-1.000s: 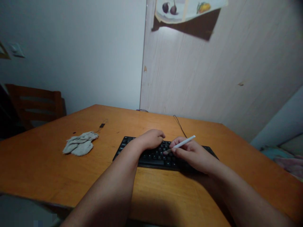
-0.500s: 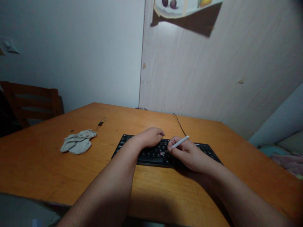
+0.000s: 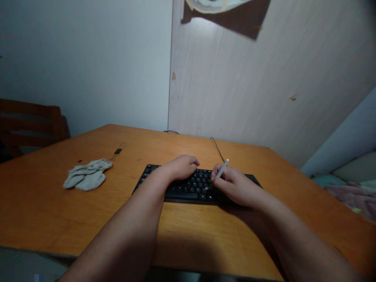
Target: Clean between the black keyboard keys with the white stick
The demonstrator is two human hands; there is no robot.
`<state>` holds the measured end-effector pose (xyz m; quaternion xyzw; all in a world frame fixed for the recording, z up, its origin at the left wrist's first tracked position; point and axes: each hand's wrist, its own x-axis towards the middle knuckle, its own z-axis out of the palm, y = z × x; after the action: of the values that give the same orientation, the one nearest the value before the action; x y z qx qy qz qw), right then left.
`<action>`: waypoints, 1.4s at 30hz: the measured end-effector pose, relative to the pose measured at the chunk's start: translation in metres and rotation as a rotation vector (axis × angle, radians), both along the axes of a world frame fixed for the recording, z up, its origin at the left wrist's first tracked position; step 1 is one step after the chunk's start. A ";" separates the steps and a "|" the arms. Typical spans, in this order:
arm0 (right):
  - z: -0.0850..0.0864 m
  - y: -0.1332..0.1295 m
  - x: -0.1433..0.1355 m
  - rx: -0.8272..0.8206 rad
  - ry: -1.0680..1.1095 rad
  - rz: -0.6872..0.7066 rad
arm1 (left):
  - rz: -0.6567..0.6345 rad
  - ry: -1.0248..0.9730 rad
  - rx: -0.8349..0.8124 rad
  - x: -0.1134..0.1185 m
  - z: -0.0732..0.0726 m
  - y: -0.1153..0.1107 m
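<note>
A black keyboard (image 3: 188, 194) lies flat on the wooden table. My left hand (image 3: 184, 166) rests over its far edge with fingers bent round it, the fingertips mostly hidden. In a pinch like a pen grip, my right hand (image 3: 232, 182) holds a slim white-handled brush (image 3: 222, 169). The brush slants down to the left, and its small tip meets the keys just left of my fingers. My right hand and its shadow cover part of the keyboard's right side.
A crumpled pale grey cloth (image 3: 88, 175) lies on the table (image 3: 188, 223) to the left. Behind it is a small black tag (image 3: 118, 151) on a thin cord. A black cable (image 3: 217, 147) runs behind the keyboard. A wooden chair (image 3: 32, 121) stands at the left by the wall.
The brush is held more upright, and its tip has shifted slightly to the right over the keys. My left hand keeps its place on the keyboard. The whole view has turned slightly.
</note>
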<state>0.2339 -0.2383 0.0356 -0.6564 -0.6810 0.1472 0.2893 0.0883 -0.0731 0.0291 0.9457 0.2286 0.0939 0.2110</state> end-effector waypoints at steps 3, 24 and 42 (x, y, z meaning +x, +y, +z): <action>-0.001 -0.001 0.006 0.002 -0.026 -0.022 | -0.009 -0.007 0.013 0.000 0.000 0.000; 0.026 -0.013 0.005 0.029 -0.360 -0.278 | 0.003 -0.032 -0.026 0.000 -0.001 0.002; -0.006 0.003 -0.020 0.082 0.124 0.007 | -0.013 -0.025 -0.006 0.000 -0.001 0.003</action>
<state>0.2135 -0.2355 0.0295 -0.6312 -0.6696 0.1603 0.3570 0.0882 -0.0700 0.0285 0.9453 0.2199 0.1034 0.2175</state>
